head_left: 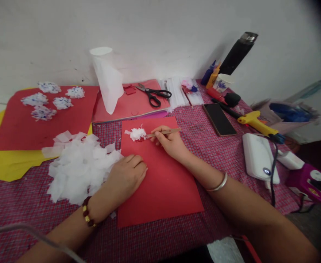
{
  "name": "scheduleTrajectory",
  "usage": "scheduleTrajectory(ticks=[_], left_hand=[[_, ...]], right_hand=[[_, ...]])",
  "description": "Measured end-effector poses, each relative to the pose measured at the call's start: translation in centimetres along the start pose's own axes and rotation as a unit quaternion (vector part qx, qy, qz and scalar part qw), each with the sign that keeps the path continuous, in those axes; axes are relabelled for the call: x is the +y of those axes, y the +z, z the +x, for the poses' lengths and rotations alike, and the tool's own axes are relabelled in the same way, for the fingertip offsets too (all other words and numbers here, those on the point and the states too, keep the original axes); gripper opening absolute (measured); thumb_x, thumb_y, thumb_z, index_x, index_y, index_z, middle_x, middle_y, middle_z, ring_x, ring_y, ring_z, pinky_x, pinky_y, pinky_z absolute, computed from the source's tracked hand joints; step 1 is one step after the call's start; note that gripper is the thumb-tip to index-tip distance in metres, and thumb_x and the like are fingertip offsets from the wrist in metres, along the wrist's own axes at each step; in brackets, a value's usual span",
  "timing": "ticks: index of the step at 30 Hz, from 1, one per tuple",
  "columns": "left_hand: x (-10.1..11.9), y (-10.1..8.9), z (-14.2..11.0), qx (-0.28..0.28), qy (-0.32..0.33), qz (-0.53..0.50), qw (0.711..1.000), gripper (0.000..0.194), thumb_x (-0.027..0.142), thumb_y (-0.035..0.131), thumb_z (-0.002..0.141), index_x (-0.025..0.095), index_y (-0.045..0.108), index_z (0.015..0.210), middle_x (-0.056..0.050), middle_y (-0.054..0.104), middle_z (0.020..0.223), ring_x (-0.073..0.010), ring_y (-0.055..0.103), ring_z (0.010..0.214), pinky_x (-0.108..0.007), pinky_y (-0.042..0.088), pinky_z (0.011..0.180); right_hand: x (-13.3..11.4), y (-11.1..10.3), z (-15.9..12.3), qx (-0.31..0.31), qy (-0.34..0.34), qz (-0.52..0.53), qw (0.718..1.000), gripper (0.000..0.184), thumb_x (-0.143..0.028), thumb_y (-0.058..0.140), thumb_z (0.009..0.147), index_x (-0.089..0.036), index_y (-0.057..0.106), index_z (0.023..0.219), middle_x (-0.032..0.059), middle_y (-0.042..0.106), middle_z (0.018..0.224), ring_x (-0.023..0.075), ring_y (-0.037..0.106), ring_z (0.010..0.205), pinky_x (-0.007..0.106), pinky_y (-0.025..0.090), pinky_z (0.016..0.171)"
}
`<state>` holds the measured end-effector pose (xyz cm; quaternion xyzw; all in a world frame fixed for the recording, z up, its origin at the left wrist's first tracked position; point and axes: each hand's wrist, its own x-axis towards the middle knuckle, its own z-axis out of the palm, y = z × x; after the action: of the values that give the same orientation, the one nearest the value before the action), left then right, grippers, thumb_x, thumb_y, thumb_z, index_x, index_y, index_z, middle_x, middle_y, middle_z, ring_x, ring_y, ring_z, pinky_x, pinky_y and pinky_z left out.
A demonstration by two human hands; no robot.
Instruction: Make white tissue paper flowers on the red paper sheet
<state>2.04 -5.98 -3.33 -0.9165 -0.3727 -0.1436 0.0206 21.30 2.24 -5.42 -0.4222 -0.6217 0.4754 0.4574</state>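
Observation:
My right hand (167, 140) is closed around a thin wooden stick (174, 130). The stick's tip touches a small white cluster of crumpled paper (137, 134) near the top of a red sheet (160, 190). My left hand (129, 171) rests palm down on the sheet's left edge, its fingers loosely bent and lying on the red paper. Right beside it is a heap of cut white paper pieces (78, 168). What is under the left palm is hidden.
Several blue-speckled white clusters (36, 99) lie on another red sheet (78, 137) at the left. Behind are a white paper cone (107, 80) and black-handled scissors (153, 96). A phone (219, 119), yellow glue gun (256, 121), and white power bank (259, 157) with a cable sit right.

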Motion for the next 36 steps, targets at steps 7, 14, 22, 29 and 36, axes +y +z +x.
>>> scheduleTrajectory(ticks=[7, 14, 22, 29, 36], left_hand=[[0.2, 0.0, 0.1, -0.015, 0.003, 0.01, 1.0, 0.025, 0.016, 0.045, 0.095, 0.014, 0.067, 0.083, -0.008, 0.063, 0.079, -0.0208, 0.055, 0.073, -0.034, 0.047, 0.067], [0.3, -0.2, 0.1, -0.05, 0.0, 0.008, 0.999, 0.025, 0.016, 0.046, 0.095, 0.015, 0.066, 0.08, -0.007, 0.062, 0.079, -0.0205, 0.055, 0.074, -0.034, 0.048, 0.069], [0.4, -0.5, 0.1, -0.061, -0.007, 0.003, 0.998, 0.021, 0.013, 0.049, 0.093, 0.014, 0.066, 0.081, -0.007, 0.063, 0.08, -0.022, 0.057, 0.074, -0.036, 0.051, 0.068], [0.9, -0.5, -0.2, -0.053, -0.008, -0.008, 0.999, 0.022, 0.014, 0.048, 0.094, 0.015, 0.064, 0.079, -0.007, 0.065, 0.081, -0.0206, 0.059, 0.075, -0.035, 0.05, 0.068], [-5.2, -4.0, -0.2, 0.052, -0.228, -0.082, 0.969, 0.016, 0.02, 0.049, 0.09, 0.018, 0.065, 0.092, -0.007, 0.07, 0.09, -0.0216, 0.064, 0.083, -0.035, 0.048, 0.074]], right_hand=[[0.8, 0.2, 0.2, -0.011, -0.015, -0.025, 1.0, 0.021, -0.034, 0.049, 0.093, -0.02, 0.065, 0.091, 0.0055, 0.07, 0.088, 0.0162, 0.066, 0.08, 0.029, 0.053, 0.068], [0.5, 0.2, -0.2, -0.023, -0.031, -0.052, 0.998, 0.024, -0.032, 0.048, 0.095, -0.022, 0.069, 0.1, 0.0056, 0.072, 0.095, 0.0171, 0.068, 0.09, 0.03, 0.054, 0.073], [-0.4, -0.3, -0.4, 0.07, 0.042, 0.083, 0.993, 0.022, -0.038, 0.055, 0.089, -0.019, 0.066, 0.09, 0.0026, 0.072, 0.074, 0.0128, 0.063, 0.059, 0.026, 0.051, 0.057], [-0.8, -0.7, -0.5, 0.08, 0.085, 0.164, 0.979, 0.024, -0.041, 0.063, 0.082, -0.017, 0.065, 0.082, 0.0007, 0.068, 0.063, 0.011, 0.06, 0.054, 0.024, 0.049, 0.055], [-1.0, -0.7, -0.6, 0.052, 0.071, 0.135, 0.987, 0.024, -0.041, 0.063, 0.084, -0.017, 0.065, 0.081, 0.0016, 0.067, 0.064, 0.0115, 0.059, 0.054, 0.025, 0.048, 0.055]])
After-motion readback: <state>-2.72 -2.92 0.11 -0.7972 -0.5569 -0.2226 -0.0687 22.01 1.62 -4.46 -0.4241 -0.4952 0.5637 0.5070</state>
